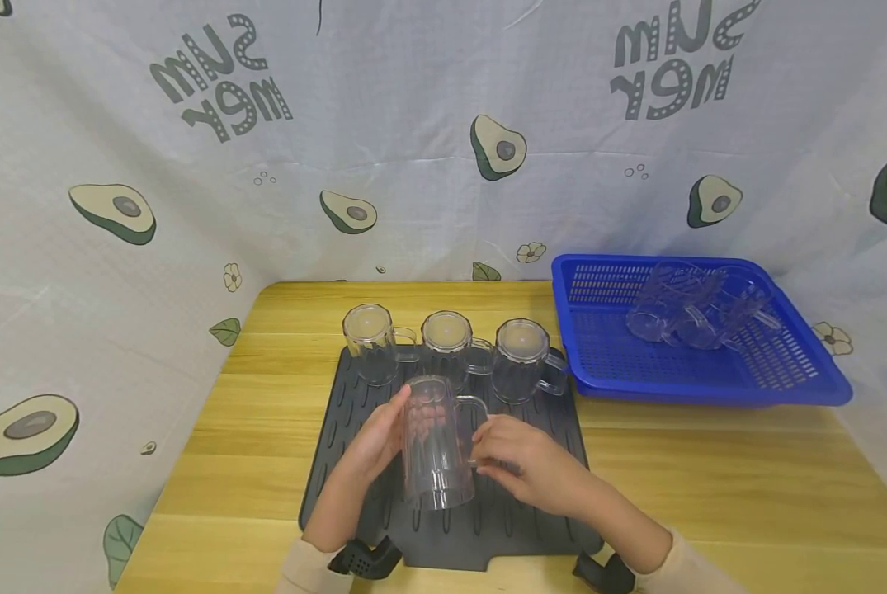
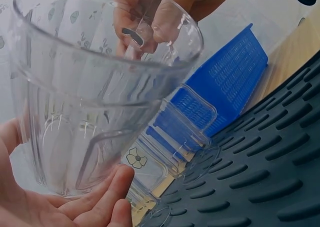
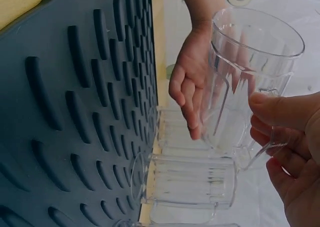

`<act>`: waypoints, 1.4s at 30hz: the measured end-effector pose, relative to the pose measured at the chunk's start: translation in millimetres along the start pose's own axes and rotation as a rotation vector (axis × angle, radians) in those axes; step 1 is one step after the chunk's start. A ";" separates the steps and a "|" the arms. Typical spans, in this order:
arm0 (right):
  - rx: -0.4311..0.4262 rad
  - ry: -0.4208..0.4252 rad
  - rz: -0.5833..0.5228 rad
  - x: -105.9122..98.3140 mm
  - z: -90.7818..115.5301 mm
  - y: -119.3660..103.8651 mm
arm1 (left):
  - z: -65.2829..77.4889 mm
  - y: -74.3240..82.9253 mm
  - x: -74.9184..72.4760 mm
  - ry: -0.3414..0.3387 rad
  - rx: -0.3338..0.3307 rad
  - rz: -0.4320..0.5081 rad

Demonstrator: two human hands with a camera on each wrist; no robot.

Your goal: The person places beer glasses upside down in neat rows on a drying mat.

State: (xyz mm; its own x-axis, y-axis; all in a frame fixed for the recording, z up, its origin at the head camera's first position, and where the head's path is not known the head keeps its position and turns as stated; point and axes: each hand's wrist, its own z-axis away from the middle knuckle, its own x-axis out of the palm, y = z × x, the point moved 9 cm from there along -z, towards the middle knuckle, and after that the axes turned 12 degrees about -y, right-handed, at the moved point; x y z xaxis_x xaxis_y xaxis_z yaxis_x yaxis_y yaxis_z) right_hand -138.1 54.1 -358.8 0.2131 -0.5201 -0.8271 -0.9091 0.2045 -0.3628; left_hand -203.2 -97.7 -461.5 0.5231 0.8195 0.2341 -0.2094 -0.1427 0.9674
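Note:
A clear plastic mug [image 1: 437, 462] is held tilted over the dark mat, its mouth toward the person and its base pointing away. My right hand [image 1: 528, 462] grips the handle; in the right wrist view the thumb and curled fingers [image 3: 277, 107] close around it. My left hand [image 1: 379, 433] cradles the mug near its base, thumb along one side and fingers behind, visible through the clear wall. Just beyond stand three similar mugs, upside down in a row: a left mug [image 1: 369, 330], a middle mug [image 1: 446, 332] and a right mug [image 1: 521, 351], handles to the right.
Under the hands lies a dark ridged drying mat [image 1: 517, 528] on a wooden table [image 1: 242, 462]. At the back right, a blue basket [image 1: 599, 355] contains several clear mugs [image 1: 666, 305]. A printed white cloth [image 1: 413, 99] hangs behind the table.

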 end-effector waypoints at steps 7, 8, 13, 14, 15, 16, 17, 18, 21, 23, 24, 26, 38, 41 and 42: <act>-0.035 -0.028 0.060 4.7 -0.4 -4.2 | 1.4 -2.7 -2.7 0.037 -0.013 0.010; -0.036 -0.034 0.064 5.6 -0.4 -4.4 | 1.7 -3.4 -3.5 0.045 -0.016 0.017; -0.048 -0.041 0.092 7.1 -0.8 -6.8 | 2.5 -4.4 -5.7 0.061 0.000 0.066; -0.055 -0.037 0.100 7.2 -0.4 -7.5 | 2.6 -4.4 -6.0 0.061 0.006 0.070; -0.061 -0.034 0.106 7.2 -0.2 -8.3 | 2.6 -4.2 -6.0 0.060 0.013 0.073; -0.063 -0.036 0.107 7.4 0.0 -8.7 | 2.6 -4.1 -6.0 0.059 0.018 0.074; -0.065 -0.039 0.108 7.6 0.1 -9.0 | 2.8 -3.9 -6.0 0.059 0.024 0.072; -0.063 -0.044 0.109 7.8 0.2 -9.2 | 3.0 -3.6 -6.1 0.060 0.028 0.071; -0.051 -0.071 0.106 7.9 0.0 -9.9 | 3.5 -2.9 -5.4 0.056 0.037 0.067; -0.036 -0.092 0.102 7.2 -0.4 -10.6 | 3.8 -2.3 -4.8 0.046 0.043 0.069; -0.025 -0.102 0.096 6.5 -0.7 -10.8 | 3.8 -2.1 -4.3 0.039 0.047 0.072; -0.004 -0.116 0.074 4.3 -1.1 -11.2 | 3.6 -1.7 -3.4 0.024 0.053 0.083; 0.081 -0.006 -0.046 -30.6 -6.8 -6.5 | 6.6 4.8 2.1 -0.011 0.063 0.055; 0.111 0.026 -0.054 -36.9 -7.3 -3.4 | 7.9 7.7 3.0 -0.003 0.062 0.006; 0.121 0.035 -0.060 -38.2 -7.3 -1.9 | 8.5 9.1 3.1 0.001 0.065 -0.009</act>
State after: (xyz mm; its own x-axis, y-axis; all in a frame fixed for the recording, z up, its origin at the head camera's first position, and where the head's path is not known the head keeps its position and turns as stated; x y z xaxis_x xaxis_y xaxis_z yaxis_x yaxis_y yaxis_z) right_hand -147.1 67.5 -323.4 0.2511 -0.5630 -0.7874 -0.8450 0.2693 -0.4620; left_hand -196.5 -101.2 -451.2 0.5241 0.8213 0.2253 -0.1508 -0.1708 0.9737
